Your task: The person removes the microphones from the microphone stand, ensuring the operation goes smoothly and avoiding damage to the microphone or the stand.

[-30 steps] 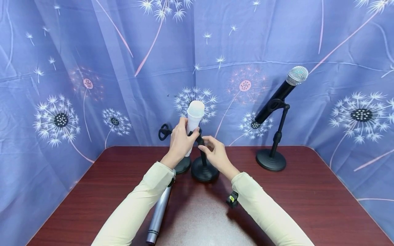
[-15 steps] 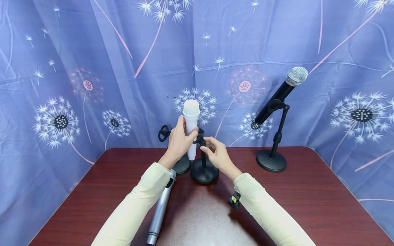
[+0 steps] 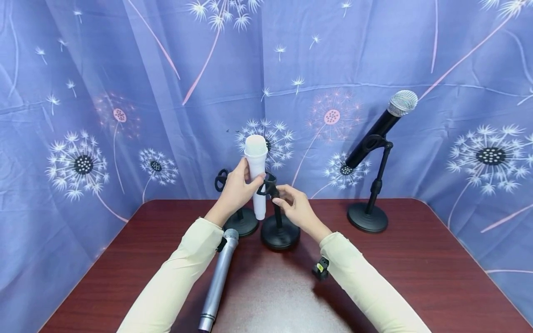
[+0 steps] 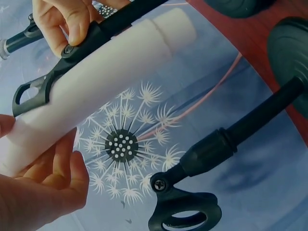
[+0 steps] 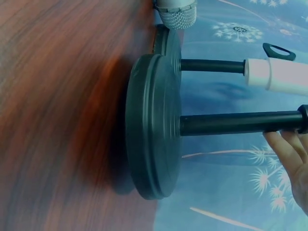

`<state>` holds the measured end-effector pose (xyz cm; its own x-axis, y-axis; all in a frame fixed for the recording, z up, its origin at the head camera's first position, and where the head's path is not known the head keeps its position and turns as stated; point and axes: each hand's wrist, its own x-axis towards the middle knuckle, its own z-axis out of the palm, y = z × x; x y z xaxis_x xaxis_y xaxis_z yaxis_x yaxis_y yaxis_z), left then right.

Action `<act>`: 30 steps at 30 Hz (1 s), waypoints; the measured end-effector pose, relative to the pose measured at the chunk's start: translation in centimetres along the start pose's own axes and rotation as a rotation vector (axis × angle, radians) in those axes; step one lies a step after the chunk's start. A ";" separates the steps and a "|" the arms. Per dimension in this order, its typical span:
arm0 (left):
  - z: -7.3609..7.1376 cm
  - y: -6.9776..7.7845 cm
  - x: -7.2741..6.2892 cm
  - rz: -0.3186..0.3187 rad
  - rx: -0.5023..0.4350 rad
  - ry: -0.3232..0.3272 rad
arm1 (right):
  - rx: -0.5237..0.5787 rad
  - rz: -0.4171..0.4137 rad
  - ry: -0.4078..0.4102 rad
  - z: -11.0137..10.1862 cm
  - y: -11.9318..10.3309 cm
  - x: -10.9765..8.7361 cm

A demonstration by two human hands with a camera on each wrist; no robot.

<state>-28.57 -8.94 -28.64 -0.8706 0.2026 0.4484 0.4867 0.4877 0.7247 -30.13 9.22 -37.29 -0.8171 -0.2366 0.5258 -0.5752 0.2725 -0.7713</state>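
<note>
My left hand (image 3: 238,187) grips a white microphone (image 3: 256,162) by its body, thumb on one side and fingers on the other. It stands nearly upright, its grille up and its tail end above the table. Right beside it is the black clip (image 3: 269,183) of the middle microphone stand (image 3: 280,236); in the left wrist view the clip (image 4: 34,100) lies along the white body. My right hand (image 3: 297,206) pinches this stand just below the clip, with the thumb (image 4: 77,29) at the joint. The stand's round base (image 5: 154,127) is on the table.
Behind the left forearm stands another microphone stand (image 3: 243,223) with a bare clip (image 3: 221,180). A silver microphone (image 3: 218,277) lies on the wooden table (image 3: 395,282), near the left sleeve. At right, a third stand (image 3: 367,217) holds a black microphone (image 3: 374,134). A patterned curtain (image 3: 200,138) hangs behind.
The white microphone has moved left out of the middle stand's clip, in my left hand, and become more upright. My right hand has shifted slightly right with the stand.
</note>
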 end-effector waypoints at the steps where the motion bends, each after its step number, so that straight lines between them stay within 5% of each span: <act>1: -0.1 0.0 0.0 -0.004 0.000 -0.011 | -0.004 0.002 -0.004 -0.1 0.0 0.0; 6: -0.6 -0.2 -0.1 -0.020 0.048 -0.046 | 0.019 0.018 -0.025 -0.5 0.4 0.0; 12: -1.0 -0.7 -0.5 -0.069 0.055 -0.017 | 0.086 0.100 0.057 -1.7 1.0 0.1; 27: -0.6 -1.1 -1.7 -0.202 0.129 0.033 | 0.085 0.071 0.096 -1.3 1.0 0.5; 30: -0.6 -1.1 -2.0 -0.211 0.148 0.023 | 0.075 0.073 0.095 -1.3 -0.6 0.3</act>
<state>-27.34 -10.37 -30.06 -0.9491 0.0640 0.3083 0.2767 0.6368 0.7197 -30.07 10.22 -36.15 -0.8587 -0.1284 0.4961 -0.5125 0.2145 -0.8315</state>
